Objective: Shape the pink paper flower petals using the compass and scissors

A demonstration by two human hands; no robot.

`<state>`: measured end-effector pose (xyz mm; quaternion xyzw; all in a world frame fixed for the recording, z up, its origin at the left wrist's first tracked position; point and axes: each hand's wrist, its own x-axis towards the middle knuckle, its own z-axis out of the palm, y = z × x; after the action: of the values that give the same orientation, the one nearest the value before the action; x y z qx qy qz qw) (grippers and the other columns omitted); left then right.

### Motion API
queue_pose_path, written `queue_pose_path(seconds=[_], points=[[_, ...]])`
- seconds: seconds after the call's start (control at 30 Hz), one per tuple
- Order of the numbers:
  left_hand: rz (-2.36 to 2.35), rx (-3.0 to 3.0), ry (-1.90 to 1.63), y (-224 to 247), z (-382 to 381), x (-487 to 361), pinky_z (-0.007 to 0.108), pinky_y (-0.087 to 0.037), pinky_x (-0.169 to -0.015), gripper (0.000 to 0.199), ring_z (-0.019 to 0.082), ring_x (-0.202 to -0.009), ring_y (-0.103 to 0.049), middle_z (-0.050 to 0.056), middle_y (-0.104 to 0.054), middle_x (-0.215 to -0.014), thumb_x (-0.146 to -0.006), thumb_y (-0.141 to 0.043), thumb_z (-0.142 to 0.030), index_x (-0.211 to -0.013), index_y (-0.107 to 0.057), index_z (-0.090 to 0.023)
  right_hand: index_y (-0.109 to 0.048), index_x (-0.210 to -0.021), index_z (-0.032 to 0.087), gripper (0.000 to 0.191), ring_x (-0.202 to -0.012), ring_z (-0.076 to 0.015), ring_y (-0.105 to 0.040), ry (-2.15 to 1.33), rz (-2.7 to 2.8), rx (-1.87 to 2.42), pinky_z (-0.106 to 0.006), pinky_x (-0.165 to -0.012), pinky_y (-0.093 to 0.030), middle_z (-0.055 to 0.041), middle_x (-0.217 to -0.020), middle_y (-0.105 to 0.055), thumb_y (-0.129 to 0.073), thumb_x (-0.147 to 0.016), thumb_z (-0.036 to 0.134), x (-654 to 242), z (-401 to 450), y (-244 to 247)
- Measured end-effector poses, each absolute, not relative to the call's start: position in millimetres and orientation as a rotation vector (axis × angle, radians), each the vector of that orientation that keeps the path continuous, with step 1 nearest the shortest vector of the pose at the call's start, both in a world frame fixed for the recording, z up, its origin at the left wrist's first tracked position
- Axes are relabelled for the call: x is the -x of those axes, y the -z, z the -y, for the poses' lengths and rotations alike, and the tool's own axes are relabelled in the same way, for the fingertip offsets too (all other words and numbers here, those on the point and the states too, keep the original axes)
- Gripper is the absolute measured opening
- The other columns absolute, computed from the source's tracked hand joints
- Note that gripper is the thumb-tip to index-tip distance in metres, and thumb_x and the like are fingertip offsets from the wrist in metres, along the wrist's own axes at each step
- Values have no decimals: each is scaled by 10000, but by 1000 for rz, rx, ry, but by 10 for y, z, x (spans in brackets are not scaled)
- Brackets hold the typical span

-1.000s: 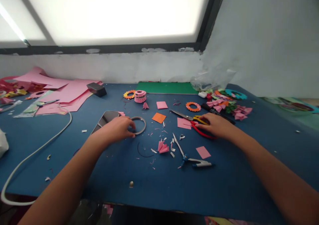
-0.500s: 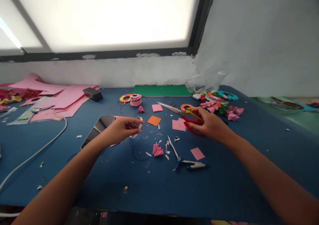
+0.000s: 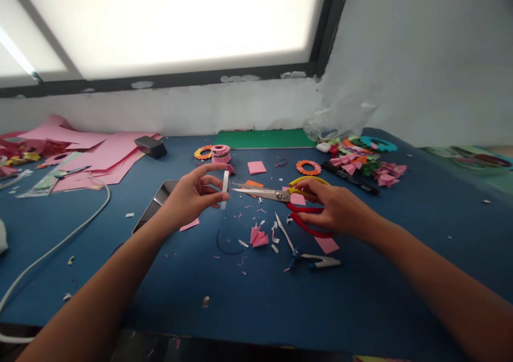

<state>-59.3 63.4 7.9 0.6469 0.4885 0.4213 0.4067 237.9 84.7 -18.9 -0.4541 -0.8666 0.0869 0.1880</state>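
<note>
Between the thumb and fingers of my left hand [image 3: 196, 194] is a narrow white roll of tape [image 3: 225, 190], held upright and edge-on. My right hand [image 3: 331, 204] grips scissors [image 3: 276, 194] by their red and yellow handles. The blades are slightly apart and point left, their tips close to the tape but not touching it. Behind the blades lies an orange paper square [image 3: 254, 183], partly covered. Below them on the table are a folded pink paper piece [image 3: 258, 237] and a compass [image 3: 295, 254] with its legs spread.
A phone [image 3: 154, 207] lies by my left forearm. Further back are scalloped paper rings [image 3: 220, 152], an orange ring [image 3: 308, 167], a black marker [image 3: 352, 179] and a heap of folded paper [image 3: 352, 162]. Pink sheets [image 3: 108, 156], a dark box [image 3: 151, 146] and a white cable [image 3: 76, 236] are leftward.
My left hand has picked the tape roll up off the table. My right hand has brought the scissors lower, the blades swinging level towards the tape. The view has shifted slightly.
</note>
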Motion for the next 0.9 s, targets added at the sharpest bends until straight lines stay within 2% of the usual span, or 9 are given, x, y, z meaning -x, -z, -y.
queue_pose_path(seconds=[0.1, 0.2, 0.37, 0.53, 0.67, 0.83, 0.9], points=[[-1265, -1597, -1077, -68, -625, 576, 261, -563, -614, 394, 138, -674, -656, 35, -666, -823, -643, -733, -189, -1020, -624, -154, -493, -1116, 210, 464, -878, -240, -667, -221, 2436, 1297, -335, -701, -520, -76, -1055, -663, -593, -737, 459, -2378, -853, 199], [-1320, -1604, -1079, -66, -618, 573, 243, -556, -572, 306, 137, -680, -653, 51, -670, -862, -639, -735, -211, -925, -646, -147, -499, -1113, 212, 463, -857, -242, -668, -189, 2432, 1296, -329, -677, -517, -76, -1025, -667, -592, -738, 468, -2387, -868, 217], [-1359, -1638, -1076, -112, -595, 560, 213, -503, -447, 314, 115, -602, -616, 38, -665, -843, -652, -736, -236, -937, -619, -177, -499, -1116, 223, 452, -823, -233, -670, -136, 2437, 1287, -323, -647, -509, -70, -1020, -666, -593, -750, 471, -2392, -884, 247], [-1337, -1661, -1064, -87, -589, 544, 227, -526, -486, 437, 132, -640, -629, 41, -672, -818, -664, -731, -235, -1081, -612, -179, -497, -1128, 216, 473, -819, -239, -671, -100, 2417, 1272, -331, -635, -507, -78, -1050, -661, -610, -736, 456, -2364, -872, 245], [-1357, -1686, -1031, -46, -603, 550, 211, -517, -459, 331, 124, -637, -624, 48, -667, -829, -683, -721, -253, -987, -633, -157, -502, -1116, 211, 455, -834, -245, -673, -136, 2423, 1287, -335, -643, -511, -73, -1032, -669, -600, -742, 453, -2344, -852, 232], [-1353, -1671, -1053, -52, -604, 549, 194, -476, -382, 304, 131, -613, -626, 30, -650, -814, -664, -744, -283, -885, -557, -188, -505, -1115, 213, 462, -842, -233, -671, -150, 2408, 1293, -317, -649, -508, -55, -1011, -672, -599, -733, 455, -2338, -843, 232], [-1350, -1683, -1046, -58, -597, 543, 193, -472, -382, 324, 133, -618, -628, 29, -651, -814, -668, -743, -287, -920, -561, -194, -510, -1114, 214, 461, -831, -231, -672, -134, 2406, 1294, -316, -644, -506, -57, -1016, -672, -596, -732, 459, -2336, -845, 235]])
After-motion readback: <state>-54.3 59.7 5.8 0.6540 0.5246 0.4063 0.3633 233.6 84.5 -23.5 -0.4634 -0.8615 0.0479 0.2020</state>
